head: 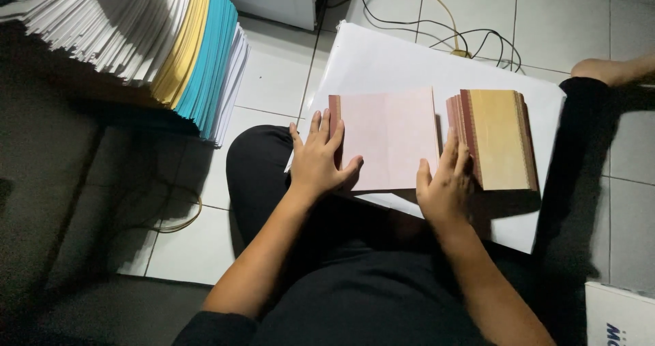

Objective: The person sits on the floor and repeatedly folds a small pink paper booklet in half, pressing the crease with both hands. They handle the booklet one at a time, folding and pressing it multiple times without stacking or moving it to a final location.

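Looks like a folding step: a pale pink rectangular paper card (390, 138) is pressed flat on the big white sheet (382, 63) laid across the lap, left hand (317, 162) spread open on its left edge, right hand (447, 182) flat with fingers extended at its right edge. Nothing is actually gripped. A stack of tan folded cards with reddish borders (498, 140) is parked just beside it, so probably the crease needs to be squared up and pressed next.

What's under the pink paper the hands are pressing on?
A big white sheet lies under the flat pink folded card and spreads over the tiled floor. Both hands, left and right, rest on the card's edges. Whatever is directly beneath the card is covered.
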